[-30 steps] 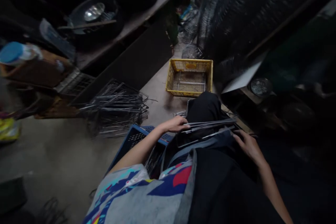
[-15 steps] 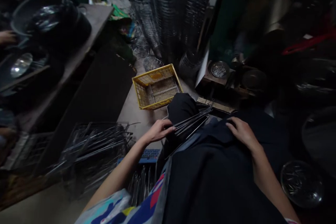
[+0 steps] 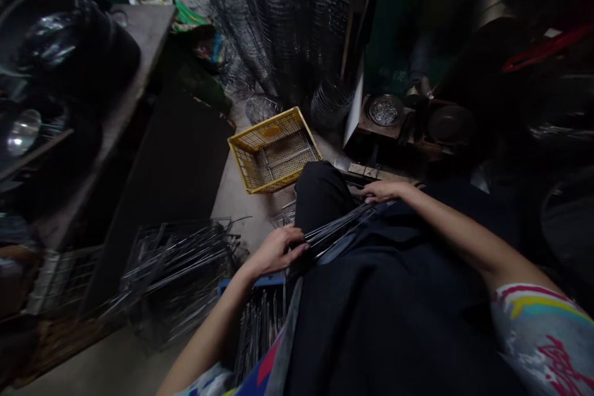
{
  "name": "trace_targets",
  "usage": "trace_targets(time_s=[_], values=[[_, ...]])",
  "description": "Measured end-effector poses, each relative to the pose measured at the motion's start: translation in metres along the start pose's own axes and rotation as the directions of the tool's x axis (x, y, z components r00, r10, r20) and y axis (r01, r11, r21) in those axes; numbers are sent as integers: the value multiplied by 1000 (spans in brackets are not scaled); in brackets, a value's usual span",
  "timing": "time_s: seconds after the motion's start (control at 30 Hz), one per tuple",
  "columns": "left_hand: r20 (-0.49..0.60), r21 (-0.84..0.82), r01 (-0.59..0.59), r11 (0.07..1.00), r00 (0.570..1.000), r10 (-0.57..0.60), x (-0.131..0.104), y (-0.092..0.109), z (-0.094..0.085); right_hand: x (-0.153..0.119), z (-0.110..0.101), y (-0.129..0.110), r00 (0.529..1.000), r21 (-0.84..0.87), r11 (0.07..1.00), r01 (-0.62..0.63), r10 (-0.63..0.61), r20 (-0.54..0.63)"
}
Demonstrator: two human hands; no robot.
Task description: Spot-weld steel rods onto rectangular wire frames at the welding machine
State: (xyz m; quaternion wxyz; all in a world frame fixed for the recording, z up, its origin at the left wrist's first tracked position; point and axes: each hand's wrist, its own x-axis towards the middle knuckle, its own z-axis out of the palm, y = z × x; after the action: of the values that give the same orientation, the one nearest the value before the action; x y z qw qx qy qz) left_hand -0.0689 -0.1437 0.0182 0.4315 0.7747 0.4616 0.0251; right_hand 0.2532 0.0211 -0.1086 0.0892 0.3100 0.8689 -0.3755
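Several thin metal rods (image 3: 336,226) lie across my lap beside my dark-clothed knee (image 3: 322,192). My left hand (image 3: 281,250) is closed around their left end, thumb and fingers pressed on them. At the rods' right end, my right hand (image 3: 380,192) has its fingers together on the tips; dim light hides exactly what it pinches. Beyond the knee stands a yellow plastic crate (image 3: 271,182) with a few rods on its mesh bottom.
Piled wire racks (image 3: 176,260) stand at the left, near a blue crate (image 3: 264,280) of upright rods. A round dish of small metal parts (image 3: 384,110) sits ahead right. Wrapped wire stacks (image 3: 288,18) rise behind. A bench (image 3: 146,37) runs along the left.
My right hand has moved left and forward from my lap to the rods' far end, and its fingers have closed there. My left hand still holds the rods. The view has shifted slightly.
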Motion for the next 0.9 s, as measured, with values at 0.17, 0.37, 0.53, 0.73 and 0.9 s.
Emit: trace_targets(time_s=[0.17,0.37,0.53,0.73,0.9], values=[[20,1,2,1000,1000,-2,-16,12,-5,-6,6,-19,1000,2,1000,-30,30,7],[-46,57,164,985,986,-162,-26,-4,3,14,2,-36,978,84,989,-120,132,-159],[-498,321,391,862,845,-197,-2,-41,-12,31,-3,-57,964,57,995,78,-60,-257],[-330,571,276,773,940,-92,15,-45,-3,-17,-40,-25,759,170,981,-93,180,-626],[-206,479,127,869,978,-30,15,-24,19,-109,-48,9,556,242,918,-314,384,-737]])
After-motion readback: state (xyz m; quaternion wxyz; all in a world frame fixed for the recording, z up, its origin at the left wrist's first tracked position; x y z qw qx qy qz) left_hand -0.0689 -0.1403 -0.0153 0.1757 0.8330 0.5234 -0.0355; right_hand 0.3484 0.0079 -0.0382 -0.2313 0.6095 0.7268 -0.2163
